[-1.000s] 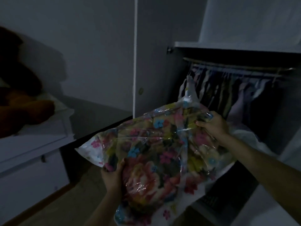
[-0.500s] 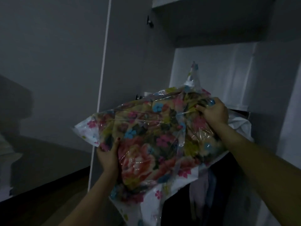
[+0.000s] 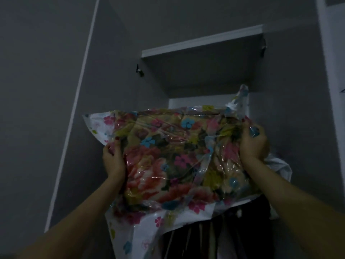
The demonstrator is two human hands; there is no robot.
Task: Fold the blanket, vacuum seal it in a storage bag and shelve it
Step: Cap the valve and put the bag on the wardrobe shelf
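both hands gripping the clear plastic storage bag (image 3: 173, 156) stuffed with a floral blanket, left hand (image 3: 113, 159) clutching its left edge, right hand (image 3: 253, 143) bunching its top right corner, bag sitting right below the white wardrobe shelf (image 3: 201, 43)

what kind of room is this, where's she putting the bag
Most likely a bedroom, at an open built-in wardrobe. A white shelf sits high in the recess, dark clothes hang below, and both hands lift a vacuum bag holding a floral blanket toward the shelf space.

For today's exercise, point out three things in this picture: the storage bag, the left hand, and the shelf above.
storage bag (image 3: 173, 156): head view, middle of its clear front.
left hand (image 3: 113, 161): head view, back of the hand.
shelf (image 3: 201, 41): head view, white front edge.
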